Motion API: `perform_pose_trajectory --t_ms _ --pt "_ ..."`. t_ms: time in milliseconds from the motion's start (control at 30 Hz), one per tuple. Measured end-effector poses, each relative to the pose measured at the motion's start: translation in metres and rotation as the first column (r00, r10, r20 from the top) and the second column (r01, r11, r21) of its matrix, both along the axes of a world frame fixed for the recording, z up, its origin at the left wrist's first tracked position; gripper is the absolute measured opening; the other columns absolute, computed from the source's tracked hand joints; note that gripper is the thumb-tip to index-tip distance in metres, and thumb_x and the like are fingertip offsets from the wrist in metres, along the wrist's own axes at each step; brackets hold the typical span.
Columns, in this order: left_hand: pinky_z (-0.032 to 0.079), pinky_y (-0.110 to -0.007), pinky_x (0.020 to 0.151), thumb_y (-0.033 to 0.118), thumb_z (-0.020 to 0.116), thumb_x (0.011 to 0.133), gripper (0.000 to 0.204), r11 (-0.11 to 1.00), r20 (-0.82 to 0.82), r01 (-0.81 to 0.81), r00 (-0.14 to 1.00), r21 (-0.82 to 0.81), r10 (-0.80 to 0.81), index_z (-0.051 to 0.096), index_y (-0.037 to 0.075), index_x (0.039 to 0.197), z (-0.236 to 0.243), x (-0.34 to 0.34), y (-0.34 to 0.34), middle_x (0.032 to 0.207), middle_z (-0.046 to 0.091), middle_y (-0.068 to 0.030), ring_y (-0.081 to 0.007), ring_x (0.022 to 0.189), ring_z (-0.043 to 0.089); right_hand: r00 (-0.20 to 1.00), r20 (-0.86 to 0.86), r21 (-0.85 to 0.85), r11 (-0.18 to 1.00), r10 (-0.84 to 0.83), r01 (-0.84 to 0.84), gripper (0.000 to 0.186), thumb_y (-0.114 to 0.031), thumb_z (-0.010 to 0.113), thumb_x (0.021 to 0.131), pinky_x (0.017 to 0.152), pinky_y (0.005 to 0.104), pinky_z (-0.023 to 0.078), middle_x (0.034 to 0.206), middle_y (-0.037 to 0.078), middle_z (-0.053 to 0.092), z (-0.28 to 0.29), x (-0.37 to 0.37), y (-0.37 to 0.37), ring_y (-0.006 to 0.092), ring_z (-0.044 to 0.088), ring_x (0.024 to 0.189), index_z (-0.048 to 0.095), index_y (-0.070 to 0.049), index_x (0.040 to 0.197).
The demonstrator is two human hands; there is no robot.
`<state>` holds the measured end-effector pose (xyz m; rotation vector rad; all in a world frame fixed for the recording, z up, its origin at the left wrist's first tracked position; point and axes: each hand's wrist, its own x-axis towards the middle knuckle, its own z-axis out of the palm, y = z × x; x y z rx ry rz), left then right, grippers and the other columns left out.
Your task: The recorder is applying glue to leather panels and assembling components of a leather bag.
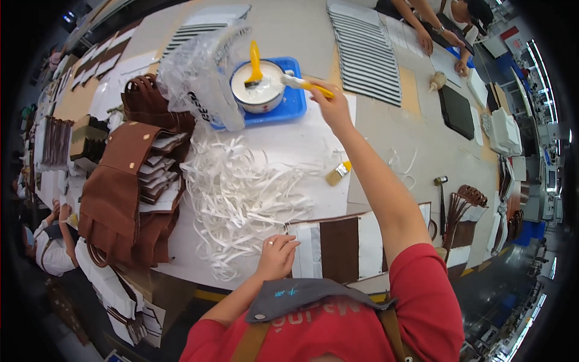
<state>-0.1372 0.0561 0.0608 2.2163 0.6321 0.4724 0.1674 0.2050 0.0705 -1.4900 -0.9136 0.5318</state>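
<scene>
My right hand grips a paint brush by its yellow handle. Its white-coated bristles are at the right rim of a bowl of white, glue-like liquid. A second yellow-handled brush leans in that bowl, which stands on a blue tray. My left hand, fingers loosely bent and slightly apart, is beside the left edge of a brown and white panel. I see nothing held in it. A heap of white strips lies just beyond my left hand.
Another brush lies on the table. Crumpled clear plastic drapes beside the bowl. Stacked brown pieces are at left, striped sheets at the back. Another person's hands work at the far right; someone else stands at left.
</scene>
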Motion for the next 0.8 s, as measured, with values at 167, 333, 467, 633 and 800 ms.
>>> perform_pose_trajectory --t_ms 167,333,467,633,800 --pt "0.034 -0.037 0.077 0.002 0.054 0.068 0.02 0.998 0.016 0.058 0.998 -0.008 -0.058 0.055 0.006 0.088 0.015 0.011 0.005 0.091 0.052 -0.007 -0.0247 0.086 0.048 0.864 0.488 -0.105 0.991 0.126 -0.086 0.017 -0.011 0.056 0.076 0.06 0.0263 0.043 0.075 0.011 0.05 0.015 -0.003 -0.03 0.0224 0.053 0.068 0.059 -0.005 0.091" --pt "0.034 -0.036 0.077 0.003 0.053 0.069 0.02 0.999 -0.029 0.009 1.0 -0.043 -0.01 0.054 0.005 0.088 0.003 0.008 -0.004 0.091 0.052 -0.0074 -0.0247 0.086 0.047 0.98 0.048 -0.154 0.968 -0.195 0.2 0.02 -0.016 0.053 0.079 0.053 0.0256 0.042 0.07 0.005 0.051 0.034 0.045 -0.134 0.014 0.05 0.054 0.059 -0.001 0.092" --pt "0.036 -0.036 0.073 0.003 0.052 0.07 0.022 0.984 -0.032 0.13 0.99 -0.12 -0.135 0.053 0.005 0.092 -0.007 0.035 -0.01 0.09 0.051 -0.0084 -0.0254 0.085 0.046 0.808 -0.41 -0.156 0.905 -0.423 0.395 0.026 -0.018 0.052 0.08 0.055 0.0199 0.037 0.065 0.001 0.048 0.053 0.069 -0.243 0.0085 0.046 0.055 0.055 0.002 0.097" --pt "0.037 -0.036 0.073 0.007 0.054 0.071 0.026 0.926 -0.059 0.362 0.927 -0.102 -0.369 0.05 0.002 0.096 -0.031 0.102 -0.022 0.09 0.049 -0.0108 -0.028 0.084 0.046 0.5 -0.732 -0.261 0.869 -0.462 0.42 0.027 -0.027 0.051 0.082 0.051 0.0215 0.037 0.063 -0.001 0.047 0.031 0.054 -0.34 0.0084 0.043 0.052 0.055 -0.002 0.091" --pt "0.038 -0.036 0.071 0.01 0.055 0.07 0.025 0.933 -0.12 0.359 0.926 -0.017 -0.358 0.049 0.0 0.092 -0.05 0.157 -0.036 0.087 0.046 -0.0124 -0.0283 0.084 0.045 0.124 -0.928 -0.268 0.862 -0.35 0.431 0.026 -0.031 0.047 0.084 0.048 0.0197 0.033 0.06 -0.002 0.042 -0.004 0.018 -0.372 0.0074 0.037 0.048 0.052 -0.006 0.088"
